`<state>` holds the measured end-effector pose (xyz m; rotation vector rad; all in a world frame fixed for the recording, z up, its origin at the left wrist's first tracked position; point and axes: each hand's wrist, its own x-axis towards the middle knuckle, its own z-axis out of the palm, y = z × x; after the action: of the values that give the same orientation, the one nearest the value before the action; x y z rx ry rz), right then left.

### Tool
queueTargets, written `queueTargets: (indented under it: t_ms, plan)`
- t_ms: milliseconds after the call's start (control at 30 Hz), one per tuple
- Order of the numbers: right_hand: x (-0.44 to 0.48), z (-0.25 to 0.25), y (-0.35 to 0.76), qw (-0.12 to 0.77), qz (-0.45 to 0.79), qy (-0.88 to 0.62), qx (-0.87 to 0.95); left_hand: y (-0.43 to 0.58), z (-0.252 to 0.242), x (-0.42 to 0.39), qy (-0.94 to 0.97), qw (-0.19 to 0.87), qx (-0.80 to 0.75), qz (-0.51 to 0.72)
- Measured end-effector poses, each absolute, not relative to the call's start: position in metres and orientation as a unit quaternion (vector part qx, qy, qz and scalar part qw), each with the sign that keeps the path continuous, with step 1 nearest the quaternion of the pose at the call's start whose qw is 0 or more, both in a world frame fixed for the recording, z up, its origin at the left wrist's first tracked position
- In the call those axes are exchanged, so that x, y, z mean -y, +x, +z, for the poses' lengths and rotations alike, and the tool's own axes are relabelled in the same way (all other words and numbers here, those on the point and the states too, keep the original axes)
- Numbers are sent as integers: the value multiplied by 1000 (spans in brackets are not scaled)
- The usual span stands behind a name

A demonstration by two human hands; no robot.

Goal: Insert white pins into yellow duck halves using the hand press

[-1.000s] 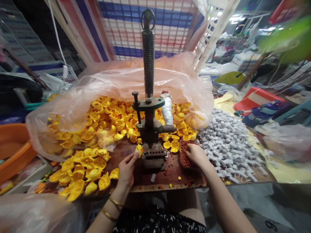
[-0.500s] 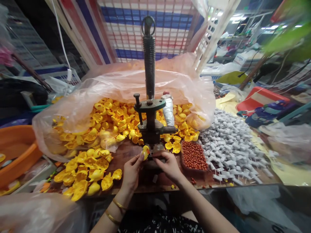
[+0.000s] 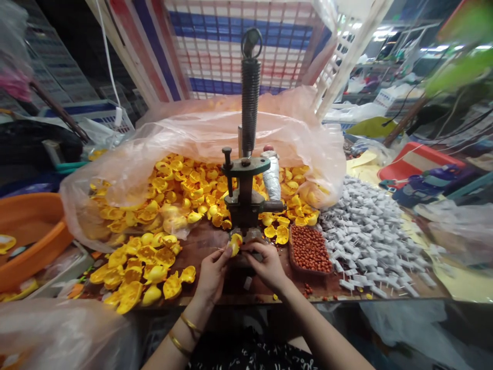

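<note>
The left hand (image 3: 211, 275) pinches a small yellow plastic piece (image 3: 234, 243) between thumb and fingertips and holds it against the base of the hand press (image 3: 246, 205), at its near left side. The right hand (image 3: 267, 266) is just beside it, on the near right of the press base. Its fingers are curled and touch the same area, but I cannot tell if they hold something small, because the fingertips hide it. The two hands are almost touching each other in front of the press.

The press stands upright on the brown table (image 3: 204, 241), with a long spring (image 3: 250, 103) going up. To the right of the hands is a shallow tray of red beads (image 3: 310, 249), and further right lies a heap of small grey parts (image 3: 365, 231). To the left, near the table edge, is a loose pile of yellow pieces (image 3: 142, 267). Behind the press, a big clear plastic bag (image 3: 192, 139) is open and full of more yellow pieces. An orange basin (image 3: 26, 231) is at the far left.
</note>
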<state>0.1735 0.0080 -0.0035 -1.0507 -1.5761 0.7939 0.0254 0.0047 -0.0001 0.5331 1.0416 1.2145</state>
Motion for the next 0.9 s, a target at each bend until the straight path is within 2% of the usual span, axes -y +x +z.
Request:
queueTargets:
  t_ms: [267,467,533,667,767,867,900]
  plan:
    - [-9,-5,176,510,311,-432,676,21,-1,-5,247,662,-468,530]
    - [-17,-16,179,469,268,-452,710,17,-2,-10,295,664,-477,495]
    - [-24,-25,180,439,234,-498,711,16,-3,-19,359,633,-491,479]
    - [-45,-36,194,383,172,-590,690,15,-8,-43,537,497,-511,452]
    - [-86,-14,223,477,185,-611,604,15,-13,-57,607,462,-490,421]
    - [-148,46,249,597,251,-560,516,15,-15,-63,680,423,-457,387]
    - [-166,72,254,610,289,-529,515,16,-15,-64,699,408,-449,377]
